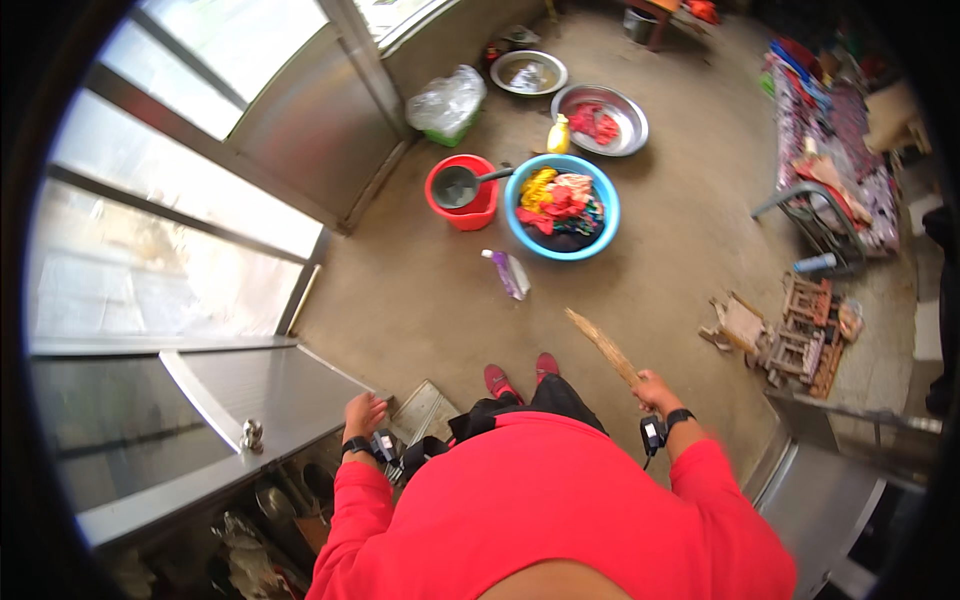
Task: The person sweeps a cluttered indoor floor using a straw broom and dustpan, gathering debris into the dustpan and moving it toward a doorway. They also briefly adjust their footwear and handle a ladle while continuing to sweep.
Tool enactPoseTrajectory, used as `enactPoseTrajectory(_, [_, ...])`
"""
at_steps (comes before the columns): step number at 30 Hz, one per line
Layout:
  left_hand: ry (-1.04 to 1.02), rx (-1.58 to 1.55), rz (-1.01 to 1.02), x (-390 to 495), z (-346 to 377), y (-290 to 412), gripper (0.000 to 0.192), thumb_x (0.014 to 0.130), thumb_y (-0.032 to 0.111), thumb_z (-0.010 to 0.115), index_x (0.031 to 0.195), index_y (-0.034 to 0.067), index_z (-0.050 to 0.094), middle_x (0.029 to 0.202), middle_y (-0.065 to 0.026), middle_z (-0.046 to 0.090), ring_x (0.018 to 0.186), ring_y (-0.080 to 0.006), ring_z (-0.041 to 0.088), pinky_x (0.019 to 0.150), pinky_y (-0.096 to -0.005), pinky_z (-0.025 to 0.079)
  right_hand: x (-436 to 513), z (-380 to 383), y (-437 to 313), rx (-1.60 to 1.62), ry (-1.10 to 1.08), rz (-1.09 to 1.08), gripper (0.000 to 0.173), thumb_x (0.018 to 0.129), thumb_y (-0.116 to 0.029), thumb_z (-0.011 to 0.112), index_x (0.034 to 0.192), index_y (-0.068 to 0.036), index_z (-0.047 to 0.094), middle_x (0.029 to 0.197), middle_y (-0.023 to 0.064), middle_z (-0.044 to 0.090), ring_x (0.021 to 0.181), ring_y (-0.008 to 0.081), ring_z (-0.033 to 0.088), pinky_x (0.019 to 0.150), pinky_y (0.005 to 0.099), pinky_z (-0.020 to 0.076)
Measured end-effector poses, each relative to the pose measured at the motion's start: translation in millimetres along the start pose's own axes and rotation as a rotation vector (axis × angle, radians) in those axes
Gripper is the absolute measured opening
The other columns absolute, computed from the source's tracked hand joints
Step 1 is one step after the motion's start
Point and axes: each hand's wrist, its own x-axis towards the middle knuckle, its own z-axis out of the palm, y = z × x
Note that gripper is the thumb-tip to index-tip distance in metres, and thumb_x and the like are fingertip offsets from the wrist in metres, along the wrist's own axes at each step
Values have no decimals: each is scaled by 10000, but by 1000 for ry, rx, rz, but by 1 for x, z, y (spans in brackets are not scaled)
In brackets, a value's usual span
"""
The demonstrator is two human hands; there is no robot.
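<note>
My right hand (652,391) is closed around one end of a long, rough wooden stick (602,345), which points forward and to the left over the floor. My left hand (366,412) hangs beside the metal door; its fingers look curled, and whether they are fully closed is unclear. Ahead on the floor, a blue basin (562,256) holds yellow, red, pink and dark cloth. Left of it a red bucket (472,219) carries a dark green dipper (455,187). A purple and white bottle or pouch (510,275) lies nearer my feet.
Beyond the blue basin stand a yellow bottle (559,136), a steel basin (642,133) with red cloth and another basin (561,73) with liquid. A plastic bag (448,97) sits near the wall. On the right are a chair (795,190) and small wooden stools (799,352). A door (270,397) is at left.
</note>
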Motion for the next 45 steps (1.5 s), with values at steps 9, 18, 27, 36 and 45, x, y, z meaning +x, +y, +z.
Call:
enactPoseTrajectory(9, [0, 62, 64, 19, -10, 11, 319, 868, 236, 479, 1080, 1, 522, 1036, -143, 604, 900, -239, 614, 709, -336, 495, -4, 25, 15, 14, -19, 7, 545, 752, -39, 567, 1263, -95, 387, 654, 100, 556, 409, 185, 509, 325, 325, 339])
enactPoseTrajectory(18, [27, -5, -5, 22, -24, 2, 258, 857, 202, 495, 1052, 34, 520, 953, -119, 616, 775, -225, 632, 601, -321, 490, -4, 29, 12, 14, 22, -1, 600, 744, -37, 565, 1301, -97, 349, 632, 110, 563, 392, 190, 513, 325, 328, 349])
enactPoseTrajectory(27, [32, -89, -21, 20, -28, 4, 334, 874, 234, 473, 1117, 6, 498, 1073, -146, 588, 914, -253, 609, 733, -362, 495, 2, 27, 17, 16, 17, 12, 569, 755, -45, 560, 1290, -125, 383, 636, 105, 567, 394, 187, 514, 321, 326, 363])
enactPoseTrajectory(36, [-96, 67, -8, 41, -11, 6, 296, 860, 216, 504, 1069, 7, 511, 980, -137, 599, 866, -266, 625, 657, -346, 514, -22, 22, 23, 89, 57, -61, 547, 761, -87, 538, 1291, -104, 404, 582, 101, 542, 414, 169, 515, 358, 313, 380])
enactPoseTrajectory(45, [-185, 332, -7, 74, 30, 71, 445, 884, 282, 466, 1207, -24, 444, 1118, -155, 557, 983, -270, 579, 769, -396, 480, -50, 40, 39, 245, 146, 26, 580, 752, -126, 579, 1303, -113, 400, 734, 116, 602, 452, 174, 542, 397, 313, 422])
